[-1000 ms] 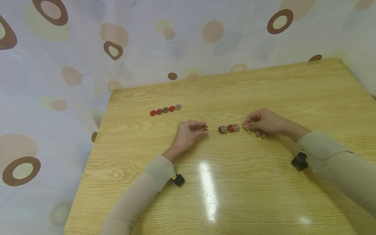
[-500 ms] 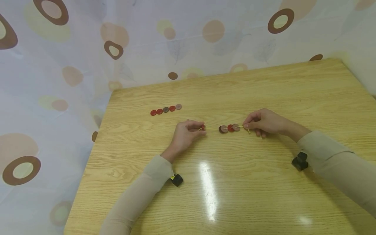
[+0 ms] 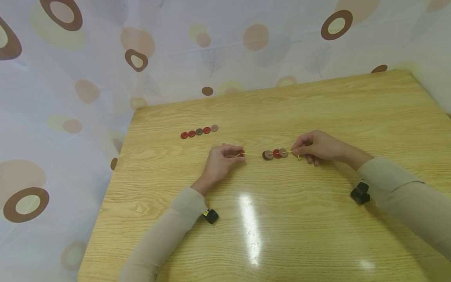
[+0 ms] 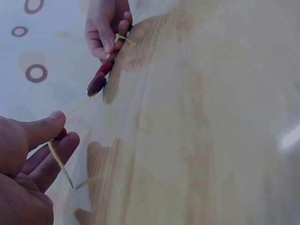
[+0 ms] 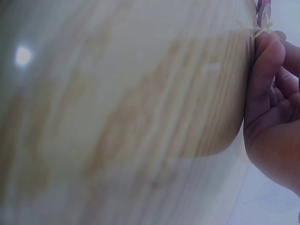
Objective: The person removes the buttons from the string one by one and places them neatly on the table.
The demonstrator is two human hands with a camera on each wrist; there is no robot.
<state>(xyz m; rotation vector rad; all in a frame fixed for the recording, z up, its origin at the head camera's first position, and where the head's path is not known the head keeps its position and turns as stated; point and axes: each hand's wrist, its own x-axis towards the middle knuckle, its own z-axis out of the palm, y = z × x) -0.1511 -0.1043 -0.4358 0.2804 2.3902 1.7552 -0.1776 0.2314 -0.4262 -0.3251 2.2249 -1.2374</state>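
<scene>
My left hand (image 3: 217, 162) pinches a red button (image 4: 61, 134) between thumb and fingers. Through that button runs a yellow string (image 3: 253, 154), whose loose tail hangs below the fingers in the left wrist view. At the string's other end, my right hand (image 3: 318, 145) pinches it beside a small knot (image 5: 267, 24). Several buttons are strung between the hands, nearer the right one: a dark one, a pinkish-brown button (image 3: 269, 155), a red one (image 3: 276, 153) and another pinkish-brown one (image 3: 284, 152). A stretch of bare string separates them from the left hand's button.
A row of loose buttons (image 3: 199, 131), red, grey-brown and pinkish, lies on the wooden table (image 3: 299, 219) beyond the left hand. Behind the table hangs a patterned curtain (image 3: 229, 51). Small black cameras (image 3: 211, 216) are worn at both wrists.
My left hand has drawn slightly left with the red button, lengthening the bare string between it and the other strung buttons. The right hand has stayed almost still.
</scene>
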